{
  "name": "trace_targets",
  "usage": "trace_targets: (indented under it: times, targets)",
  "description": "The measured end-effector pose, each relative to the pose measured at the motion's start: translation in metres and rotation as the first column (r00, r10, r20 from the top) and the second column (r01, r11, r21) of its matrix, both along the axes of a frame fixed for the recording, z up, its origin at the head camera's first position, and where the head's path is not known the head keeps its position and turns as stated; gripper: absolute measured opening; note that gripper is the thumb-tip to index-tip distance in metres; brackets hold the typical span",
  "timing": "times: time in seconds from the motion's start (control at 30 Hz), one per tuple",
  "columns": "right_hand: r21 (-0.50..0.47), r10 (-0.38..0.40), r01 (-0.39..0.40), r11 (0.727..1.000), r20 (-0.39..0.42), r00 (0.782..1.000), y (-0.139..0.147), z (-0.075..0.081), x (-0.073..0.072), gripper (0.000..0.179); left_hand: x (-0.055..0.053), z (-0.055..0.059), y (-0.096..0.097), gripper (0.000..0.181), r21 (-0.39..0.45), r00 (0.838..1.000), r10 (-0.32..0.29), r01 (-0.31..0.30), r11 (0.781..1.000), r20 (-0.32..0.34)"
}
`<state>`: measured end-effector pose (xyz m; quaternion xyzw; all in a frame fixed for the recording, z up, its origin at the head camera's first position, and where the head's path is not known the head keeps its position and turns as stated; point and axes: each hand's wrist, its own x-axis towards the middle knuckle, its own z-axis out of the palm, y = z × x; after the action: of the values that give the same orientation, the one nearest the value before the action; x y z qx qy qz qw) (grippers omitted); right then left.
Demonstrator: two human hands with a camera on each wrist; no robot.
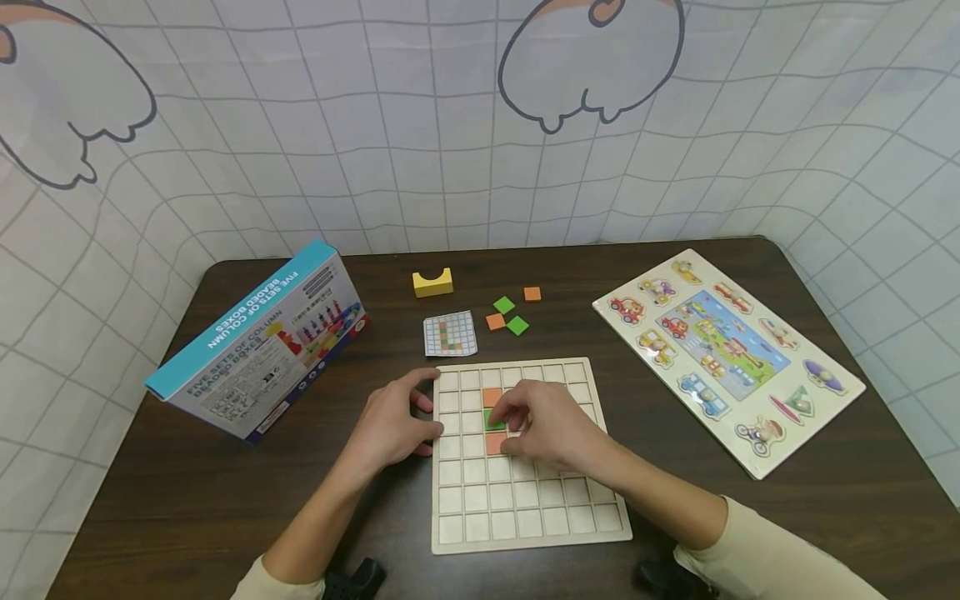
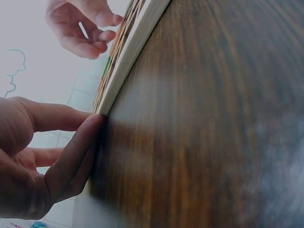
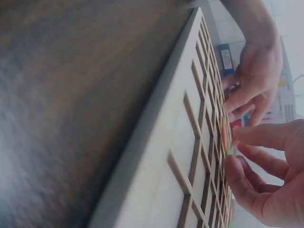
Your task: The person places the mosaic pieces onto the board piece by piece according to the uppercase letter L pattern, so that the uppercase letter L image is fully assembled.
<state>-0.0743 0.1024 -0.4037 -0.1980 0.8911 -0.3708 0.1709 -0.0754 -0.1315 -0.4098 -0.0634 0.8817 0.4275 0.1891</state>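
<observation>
Leftward of the board (image 1: pixel 501 498), a box (image 1: pixel 281 350) (label (image 1: pixel 243 317): "COLUMN BEADED BOXES")

On its light-blue side, the blue-and-white rectangular cardboard box (image 1: pixel 262 346) reads "FIVE SETS OF COLUMN BEADED BOXES"; its smaller print is illegible.

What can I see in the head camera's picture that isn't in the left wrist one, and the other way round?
Only the head view shows the yellow block, the small pattern card and the picture puzzle.

Only the left wrist view shows the grid board nearly edge-on, with its pale side in close-up.

Both show the left hand at the board's edge, the right hand over it, orange pieces on it, and the dark table.
</observation>
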Motion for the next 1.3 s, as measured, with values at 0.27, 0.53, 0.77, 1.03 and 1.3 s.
trace_targets:
  times: [0.27, 0.53, 0.77, 1.03, 1.3]
  targets:
    - [0.009, -0.039, 0.039, 0.999, -0.015, 0.999, 0.006, 0.003, -0.015, 0.025, -0.001, -0.001, 0.001, 0.076, 0.021, 1.0, 0.008, -0.007, 1.0, -0.014]
    - [-0.006, -0.076, 0.076, 0.997, -0.015, 0.997, 0.016, 0.002, -0.032, 0.024, -0.001, -0.003, 0.001, 0.077, 0.021, 1.0, 0.012, -0.012, 1.0, -0.021]
    - [-0.001, -0.126, 0.126, 0.992, -0.027, 0.992, 0.021, 0.003, -0.046, 0.024, 0.0, -0.003, 0.001, 0.076, 0.019, 1.0, 0.011, -0.011, 1.0, -0.017]
    - [-0.074, -0.199, 0.198, 0.977, -0.013, 0.98, 0.026, 0.001, -0.065, 0.02, 0.0, -0.002, 0.001, 0.076, 0.022, 1.0, 0.014, -0.014, 1.0, -0.016]
    - [-0.152, -0.266, 0.272, 0.95, 0.06, 0.962, 0.032, -0.004, -0.087, 0.026, 0.0, -0.002, 0.0, 0.075, 0.021, 1.0, 0.012, -0.012, 1.0, -0.02]
